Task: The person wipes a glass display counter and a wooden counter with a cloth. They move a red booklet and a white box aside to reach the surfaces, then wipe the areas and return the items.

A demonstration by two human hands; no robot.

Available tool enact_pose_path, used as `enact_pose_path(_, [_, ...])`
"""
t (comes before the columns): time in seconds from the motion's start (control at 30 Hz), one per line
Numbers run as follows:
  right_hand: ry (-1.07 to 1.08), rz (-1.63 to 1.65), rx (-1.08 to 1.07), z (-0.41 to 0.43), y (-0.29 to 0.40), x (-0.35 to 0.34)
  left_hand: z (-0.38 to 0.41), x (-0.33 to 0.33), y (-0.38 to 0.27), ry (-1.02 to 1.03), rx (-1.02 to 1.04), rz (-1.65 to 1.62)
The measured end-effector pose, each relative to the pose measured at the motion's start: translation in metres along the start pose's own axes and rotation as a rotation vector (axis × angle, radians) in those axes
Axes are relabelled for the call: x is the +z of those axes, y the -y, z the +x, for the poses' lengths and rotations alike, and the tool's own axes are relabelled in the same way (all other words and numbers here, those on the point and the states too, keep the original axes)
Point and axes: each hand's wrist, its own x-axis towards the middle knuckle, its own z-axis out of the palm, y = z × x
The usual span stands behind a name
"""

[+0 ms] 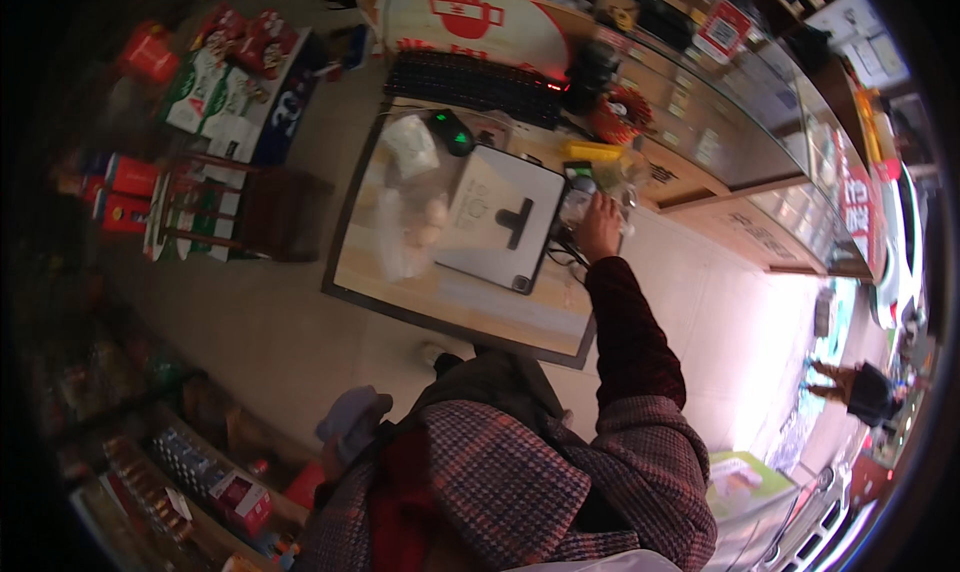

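My right hand (pixel 600 228) reaches to the right side of a wooden-topped desk (pixel 480 321), its fingers on or over a clear plastic item (pixel 576 206); whether they grip it cannot be told. Left of that hand lies a large flat grey tablet or case (pixel 517 249) with a dark T-shaped mark, a pale printed sheet or bag (pixel 476 208) over its left part. A clear bag with round tan items (pixel 424 223) rests farther left. Low at the left, my left hand (pixel 331 463) is dim and mostly hidden behind a bunched grey cloth (pixel 354 422), which it seems to hold.
A black keyboard (pixel 472 84), a mouse with green lights (pixel 451 132) and a white packet (pixel 410 146) are at the desk's far side. Glass display cases (pixel 720 137) stand right, a dark wooden chair (pixel 281 216) left, stocked shelves (pixel 202 482) lower left. A person (pixel 862 392) is outside.
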Motion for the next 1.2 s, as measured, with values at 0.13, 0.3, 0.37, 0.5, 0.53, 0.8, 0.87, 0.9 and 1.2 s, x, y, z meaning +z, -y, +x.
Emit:
enact_pose_path(0.13, [0.267,-0.108,-0.087,0.013,-0.014,0.018,0.009,0.015,-0.042,0.194,-0.315,-0.856])
enact_pose_path(0.3, [0.373,-0.163,-0.243,0.019,0.053,-0.04,-0.014,0.036,-0.102,0.082,-0.338,-0.89])
enact_pose_path(0.37, [0.284,-0.109,-0.356,0.007,0.078,-0.051,-0.019,0.046,-0.113,0.056,-0.344,-0.916])
enact_pose_path(0.5, [0.198,0.102,-0.247,-0.017,0.061,0.0,-0.02,0.043,-0.058,-0.087,-0.225,-0.384])
enact_pose_path(0.53, [0.184,0.218,-0.229,-0.017,0.058,-0.003,-0.021,0.037,-0.049,-0.115,-0.203,-0.133])
enact_pose_path(0.8, [0.152,0.223,-0.219,-0.016,-0.003,-0.028,-0.018,0.025,-0.005,-0.094,-0.057,0.091])
enact_pose_path(0.87, [0.186,0.134,-0.325,-0.002,-0.008,-0.024,-0.011,0.022,-0.015,-0.077,-0.067,0.038])
enact_pose_path(0.9, [0.203,0.093,-0.374,0.005,-0.009,-0.021,-0.007,0.02,-0.02,-0.066,-0.067,0.01])
enact_pose_path(1.2, [0.66,0.358,-0.081,0.042,0.017,-0.034,-0.012,0.036,-0.105,0.101,-0.305,-0.769])
